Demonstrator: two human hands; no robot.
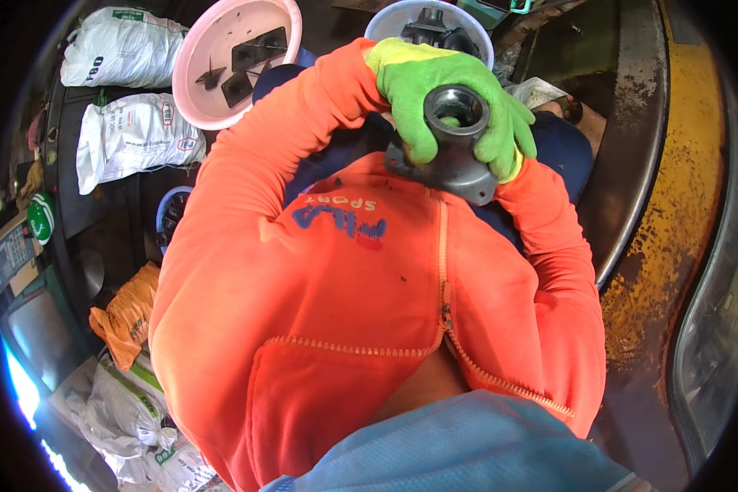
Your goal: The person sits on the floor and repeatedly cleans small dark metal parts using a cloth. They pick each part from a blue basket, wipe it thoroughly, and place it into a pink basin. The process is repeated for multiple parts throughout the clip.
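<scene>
Dark floor (330, 20); pink basin (205, 49), blue basin (388, 21) beyond metal part (451, 169)

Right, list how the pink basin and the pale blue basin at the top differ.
The pink basin sits farther left than the pale blue basin.
The pink basin holds a few flat-looking dark pieces, while the pale blue basin holds bulkier dark parts.
The left hand overlaps the pale blue basin, but not the pink basin.
Both are round and contain dark items.

Dark flanged part (453, 160), hollow, held, perhaps metal
</scene>
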